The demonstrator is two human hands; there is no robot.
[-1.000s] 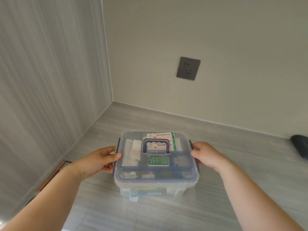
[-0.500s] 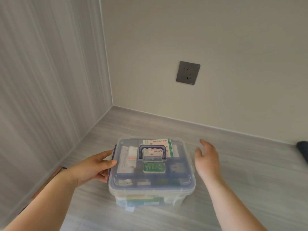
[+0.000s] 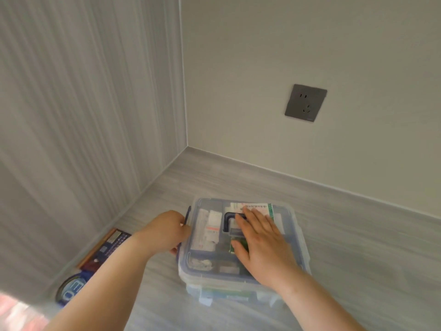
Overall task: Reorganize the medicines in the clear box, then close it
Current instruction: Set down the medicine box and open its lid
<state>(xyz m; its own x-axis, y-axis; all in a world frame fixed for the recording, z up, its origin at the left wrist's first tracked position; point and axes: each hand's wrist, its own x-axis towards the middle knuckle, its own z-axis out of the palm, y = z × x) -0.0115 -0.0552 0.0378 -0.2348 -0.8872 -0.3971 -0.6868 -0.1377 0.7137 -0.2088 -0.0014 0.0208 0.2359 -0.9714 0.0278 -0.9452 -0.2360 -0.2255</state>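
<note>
Clear rectangular plastic medicine box point(image 3: 207, 271) lid-on upon grey floor, right hand point(image 3: 262, 244) flat, open atop lid, left hand point(image 3: 167, 231) curled gripping dark-blue side latch point(image 3: 187, 217)

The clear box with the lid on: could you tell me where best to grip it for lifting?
Probably the dark blue handle on the clear box lid, taken from above. It lies flat in its recess under the right hand, so raise it first.
</note>
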